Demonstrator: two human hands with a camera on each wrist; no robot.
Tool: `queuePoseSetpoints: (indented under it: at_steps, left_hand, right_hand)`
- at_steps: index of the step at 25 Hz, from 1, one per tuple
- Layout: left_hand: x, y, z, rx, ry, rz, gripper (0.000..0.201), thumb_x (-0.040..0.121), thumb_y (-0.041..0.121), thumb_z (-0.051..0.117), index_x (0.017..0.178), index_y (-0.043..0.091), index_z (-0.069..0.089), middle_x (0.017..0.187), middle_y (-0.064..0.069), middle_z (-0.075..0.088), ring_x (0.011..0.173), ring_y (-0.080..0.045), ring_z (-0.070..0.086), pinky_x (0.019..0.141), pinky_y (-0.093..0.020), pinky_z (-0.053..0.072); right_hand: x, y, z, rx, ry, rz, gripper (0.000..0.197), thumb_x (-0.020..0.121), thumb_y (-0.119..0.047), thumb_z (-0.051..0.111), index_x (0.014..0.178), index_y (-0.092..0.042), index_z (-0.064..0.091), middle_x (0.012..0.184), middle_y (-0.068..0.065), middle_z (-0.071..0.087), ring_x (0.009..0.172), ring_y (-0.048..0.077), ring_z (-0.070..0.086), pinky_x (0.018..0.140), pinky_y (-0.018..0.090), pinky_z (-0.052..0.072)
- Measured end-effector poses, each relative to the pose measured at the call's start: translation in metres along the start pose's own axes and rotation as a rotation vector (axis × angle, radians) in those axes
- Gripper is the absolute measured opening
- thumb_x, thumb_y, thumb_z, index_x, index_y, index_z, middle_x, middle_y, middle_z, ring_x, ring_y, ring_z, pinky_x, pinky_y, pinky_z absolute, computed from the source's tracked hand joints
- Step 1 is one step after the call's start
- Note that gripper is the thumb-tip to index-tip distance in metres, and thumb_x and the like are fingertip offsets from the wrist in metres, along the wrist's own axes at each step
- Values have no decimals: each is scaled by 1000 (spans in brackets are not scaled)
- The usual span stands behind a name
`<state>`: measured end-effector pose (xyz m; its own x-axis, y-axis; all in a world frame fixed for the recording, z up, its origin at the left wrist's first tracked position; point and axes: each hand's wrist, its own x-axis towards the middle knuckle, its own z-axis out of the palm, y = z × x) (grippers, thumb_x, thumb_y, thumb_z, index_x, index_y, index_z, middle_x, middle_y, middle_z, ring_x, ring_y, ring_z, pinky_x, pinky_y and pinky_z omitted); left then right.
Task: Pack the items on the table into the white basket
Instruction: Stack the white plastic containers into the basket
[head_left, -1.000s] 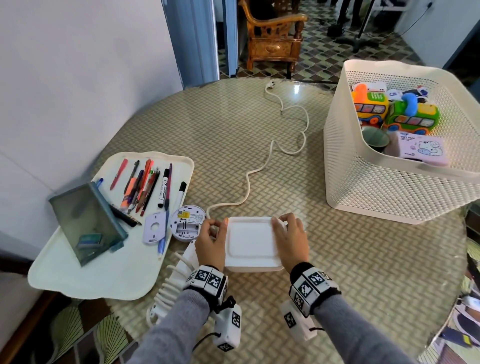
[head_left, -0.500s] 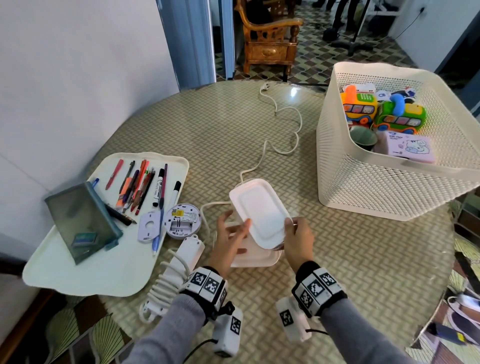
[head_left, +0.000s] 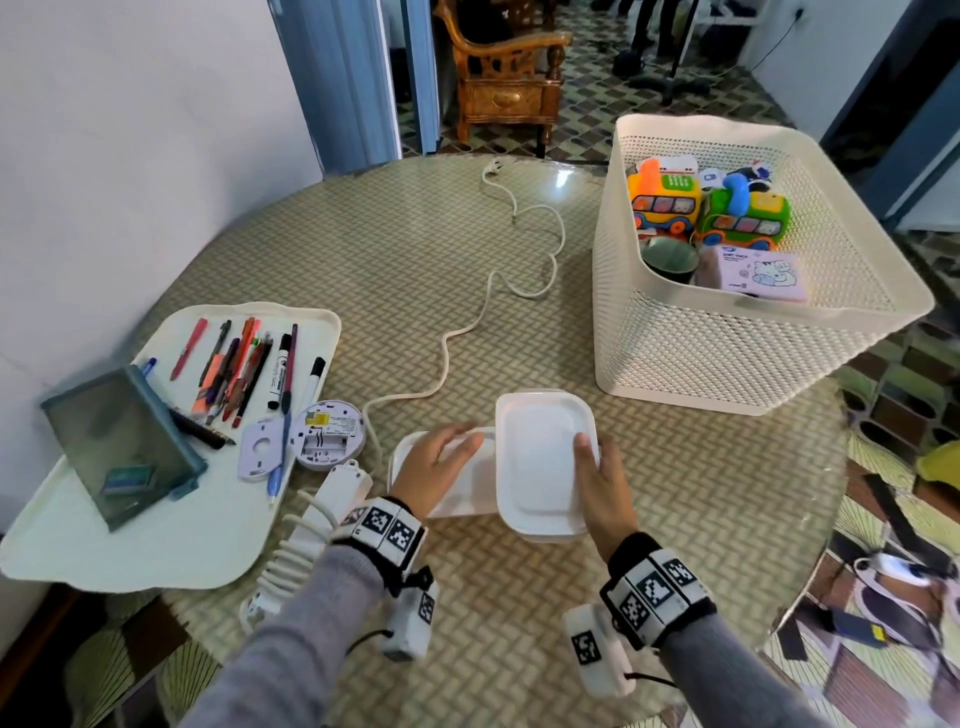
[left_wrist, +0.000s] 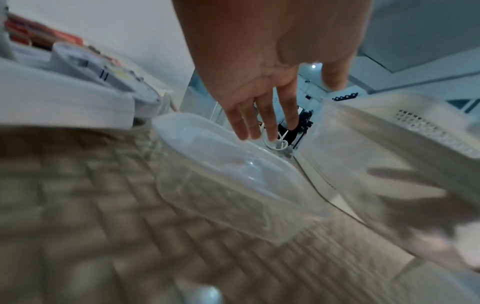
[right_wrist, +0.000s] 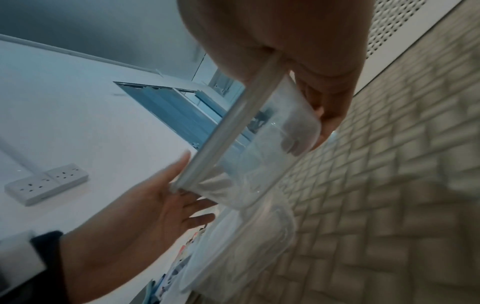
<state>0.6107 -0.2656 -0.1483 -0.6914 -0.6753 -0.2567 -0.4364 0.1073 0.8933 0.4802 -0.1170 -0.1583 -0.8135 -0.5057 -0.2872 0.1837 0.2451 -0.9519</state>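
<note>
Round woven-pattern surface (head_left: 467, 291) beside a white wall, tiled floor beyond. White basket (head_left: 727, 358) sits far right on it, already holding toy buses, a cup and a pink pack whose print is too small to read. White tray (head_left: 156, 519) at left carries pens and a marker; its label is not legible either.

Your right hand (head_left: 602, 483) grips the lidded container (head_left: 540, 462) by its right edge, thumb over the lid, fingers curled under the clear base; it is lifted off the surface. Your left hand (head_left: 441, 467) lies flat and relaxed on the second container (head_left: 410, 457), holding nothing.

Judgement: thin plastic, light, likely empty, stiff but smooth, so it may slip. Take it by the rim and keep it level so the lid stays seated.
</note>
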Motion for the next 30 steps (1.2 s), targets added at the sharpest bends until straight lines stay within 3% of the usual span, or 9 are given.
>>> queuePoseSetpoints:
  at_steps: [3, 6, 8, 10, 14, 18, 21, 27, 30]
  left_hand:
    - [25, -16, -21, 697, -134, 41, 84, 79, 52, 69, 147, 22, 30, 153, -4, 32, 141, -24, 28, 113, -36, 23]
    - [29, -20, -22, 908, -176, -49, 100, 62, 73, 69, 141, 22, 36, 139, -6, 45, 129, -27, 41, 105, -39, 31]
    - [23, -18, -17, 789, -127, -70, 87, 56, 67, 78, 122, 20, 46, 118, 0, 53, 109, -23, 51, 89, -34, 39]
    - [17, -18, -13, 655, -133, -71, 79, 52, 60, 84, 108, 20, 45, 101, 4, 56, 92, -18, 54, 74, -31, 41]
    - [18, -17, -6, 464, -199, -27, 63, 67, 50, 80, 105, 19, 40, 85, 3, 55, 81, -21, 56, 64, -31, 39]
    - [15, -10, 0, 285, -115, 82, 42, 90, 44, 59, 122, 19, 45, 103, -2, 61, 86, -22, 58, 70, -31, 41]
    - [13, -3, 9, 173, -93, 97, 42, 87, 54, 54, 115, 25, 47, 99, -4, 66, 87, -26, 63, 76, -39, 51]
    - [12, 54, 35, -195, -30, 149, 39, 85, 50, 55, 110, 22, 44, 90, 7, 58, 80, -13, 57, 68, -27, 45]
    - [18, 80, 51, -253, 58, 178, 36, 87, 51, 50, 109, 23, 45, 89, 8, 58, 85, -19, 57, 77, -32, 47]
  right_hand:
    - [-4, 12, -16, -6, 83, 54, 36, 97, -48, 43, 118, -20, 49, 113, 6, 61, 102, 23, 60, 92, 47, 50]
    - [-15, 17, -26, 11, 105, 120, 35, 93, -53, 47, 112, -23, 49, 108, 2, 62, 100, 23, 61, 90, 48, 51]
    - [-24, 18, -29, 37, 145, 132, 36, 92, -49, 52, 113, -20, 47, 107, 2, 61, 98, 23, 61, 87, 45, 53]
    - [-29, 18, -30, 46, 197, 131, 37, 94, -45, 52, 116, -17, 44, 107, 2, 59, 97, 23, 60, 85, 45, 53]
    - [-37, 19, -31, 47, 311, 65, 28, 98, -42, 42, 115, -19, 41, 102, 3, 58, 88, 19, 58, 79, 42, 52]
    - [-51, 21, -36, 28, 418, -41, 17, 100, -33, 41, 110, -19, 38, 98, 2, 55, 86, 21, 53, 72, 33, 44]
    - [-59, 22, -44, 25, 457, -79, 17, 101, -31, 40, 110, -17, 38, 89, -3, 54, 79, 17, 51, 71, 33, 42]
    - [-54, 5, -81, -31, 525, -172, 20, 101, -33, 40, 111, -16, 42, 89, 0, 57, 77, 18, 54, 69, 35, 46]
    - [-44, -18, -107, -53, 527, -250, 18, 101, -31, 41, 112, -17, 44, 85, -7, 56, 73, 9, 52, 64, 29, 43]
